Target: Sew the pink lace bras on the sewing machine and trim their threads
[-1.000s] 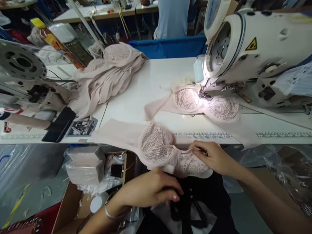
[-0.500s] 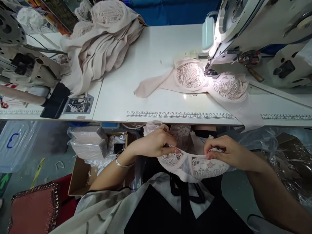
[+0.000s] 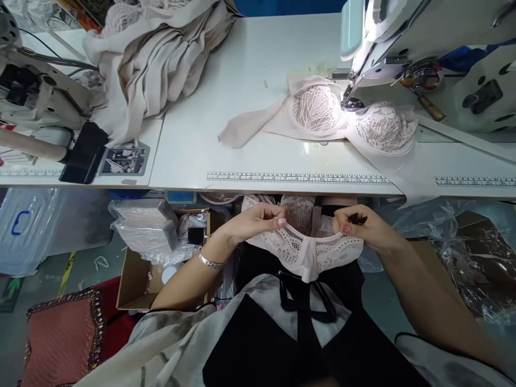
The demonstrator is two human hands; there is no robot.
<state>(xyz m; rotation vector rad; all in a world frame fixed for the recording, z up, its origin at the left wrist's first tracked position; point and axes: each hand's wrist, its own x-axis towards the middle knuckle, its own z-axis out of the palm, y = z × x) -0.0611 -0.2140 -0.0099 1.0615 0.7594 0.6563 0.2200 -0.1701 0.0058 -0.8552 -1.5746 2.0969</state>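
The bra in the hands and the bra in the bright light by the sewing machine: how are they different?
The held bra is pinched by the left hand and right hand; the lit bra lies on the table with no hand on it. The held bra is in dimmer light, while the lit bra glows near the sewing machine. Both are pale with lacy cups.

Tabletop [image 3: 250, 64] gap — garments [image 3: 161, 70] left, machine [image 3: 431, 32] right

strong glare on lace cup [image 3: 317, 107]; held bra [image 3: 338, 253] softer lit; tabletop [image 3: 193, 140] bright, floor [image 3: 48, 277] dim; edges stretched.
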